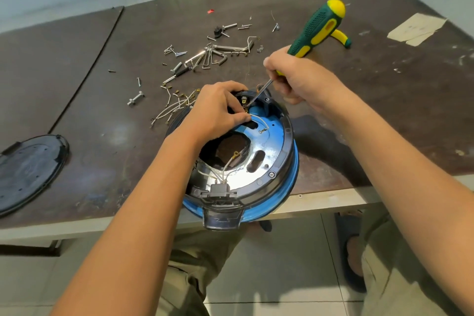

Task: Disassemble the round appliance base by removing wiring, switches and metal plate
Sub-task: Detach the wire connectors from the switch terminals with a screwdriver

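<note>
The round appliance base, black-rimmed with a blue-tinted metal plate inside, lies at the table's near edge and overhangs it. My left hand grips its far rim and pinches a white wire beside a switch terminal. My right hand holds a green and yellow screwdriver; its tip touches that terminal. More white wires run to a black connector block at the near side.
Loose screws, hex keys and removed white wires are scattered on the brown table behind the base. A black round cover lies at the left. A second green-yellow handle and taped paper sit far right.
</note>
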Available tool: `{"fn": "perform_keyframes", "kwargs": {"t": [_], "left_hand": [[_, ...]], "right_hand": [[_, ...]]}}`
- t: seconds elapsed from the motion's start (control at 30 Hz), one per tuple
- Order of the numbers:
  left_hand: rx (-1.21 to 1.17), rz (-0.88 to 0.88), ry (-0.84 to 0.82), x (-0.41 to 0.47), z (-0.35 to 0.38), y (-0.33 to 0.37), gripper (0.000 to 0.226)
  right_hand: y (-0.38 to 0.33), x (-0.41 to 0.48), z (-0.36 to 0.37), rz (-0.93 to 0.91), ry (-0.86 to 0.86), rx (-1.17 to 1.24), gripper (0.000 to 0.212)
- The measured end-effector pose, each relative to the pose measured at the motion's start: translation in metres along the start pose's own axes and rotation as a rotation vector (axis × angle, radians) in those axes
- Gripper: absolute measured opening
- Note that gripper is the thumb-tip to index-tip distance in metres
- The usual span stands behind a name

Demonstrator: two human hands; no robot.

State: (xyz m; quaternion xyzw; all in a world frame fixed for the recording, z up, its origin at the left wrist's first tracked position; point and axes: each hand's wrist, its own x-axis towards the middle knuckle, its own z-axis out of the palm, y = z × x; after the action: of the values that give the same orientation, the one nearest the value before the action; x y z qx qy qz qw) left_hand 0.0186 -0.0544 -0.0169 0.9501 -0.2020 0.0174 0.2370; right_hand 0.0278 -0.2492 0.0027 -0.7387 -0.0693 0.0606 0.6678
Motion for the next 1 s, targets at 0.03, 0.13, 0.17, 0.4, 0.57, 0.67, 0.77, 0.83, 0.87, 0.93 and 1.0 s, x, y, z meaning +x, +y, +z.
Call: {"fn": "perform_keyframes", "kwargs": {"t": [0.03, 0.13, 0.17, 0.4, 0.57, 0.67, 0.77, 0.83, 0.87, 0.93, 1.0], "left_hand": [[-0.005, -0.003, 0.001, 0.000, 0.000, 0.001, 0.007], [-0.010, -0.012, 0.003, -0.001, 0.000, 0.000, 0.006], [-0.010, -0.015, 0.002, -0.001, 0.000, 0.000, 0.006], [-0.031, -0.008, -0.017, 0.000, -0.002, -0.002, 0.005], [-0.020, -0.003, -0.002, 0.001, 0.000, -0.003, 0.005], [-0.026, 0.002, 0.004, 0.001, 0.000, -0.004, 0.004], [-0.032, 0.012, 0.010, 0.001, 0.001, -0.005, 0.003], [-0.030, 0.021, 0.007, 0.001, 0.001, -0.006, 0.003], [-0.029, 0.026, 0.004, 0.001, 0.001, -0.006, 0.003], [-0.032, 0.035, 0.002, 0.002, 0.001, -0.006, 0.003], [-0.033, 0.038, -0.001, 0.002, 0.001, -0.006, 0.003]], "right_hand": [[0.003, -0.003, -0.001, -0.049, 0.003, -0.001, 0.031], [0.011, -0.013, -0.007, -0.204, -0.057, -0.075, 0.039], [0.014, -0.015, -0.008, -0.252, -0.076, -0.105, 0.043], [0.032, -0.022, -0.019, -0.323, -0.126, -0.143, 0.042], [0.037, -0.023, -0.020, -0.340, -0.188, -0.162, 0.044], [0.037, -0.020, -0.018, -0.348, -0.178, -0.150, 0.044], [0.040, -0.021, -0.018, -0.358, -0.170, -0.157, 0.044], [0.042, -0.022, -0.019, -0.348, -0.170, -0.143, 0.043], [0.044, -0.022, -0.020, -0.346, -0.169, -0.139, 0.043], [0.045, -0.021, -0.020, -0.356, -0.171, -0.147, 0.043], [0.045, -0.021, -0.020, -0.366, -0.168, -0.154, 0.043]]}}
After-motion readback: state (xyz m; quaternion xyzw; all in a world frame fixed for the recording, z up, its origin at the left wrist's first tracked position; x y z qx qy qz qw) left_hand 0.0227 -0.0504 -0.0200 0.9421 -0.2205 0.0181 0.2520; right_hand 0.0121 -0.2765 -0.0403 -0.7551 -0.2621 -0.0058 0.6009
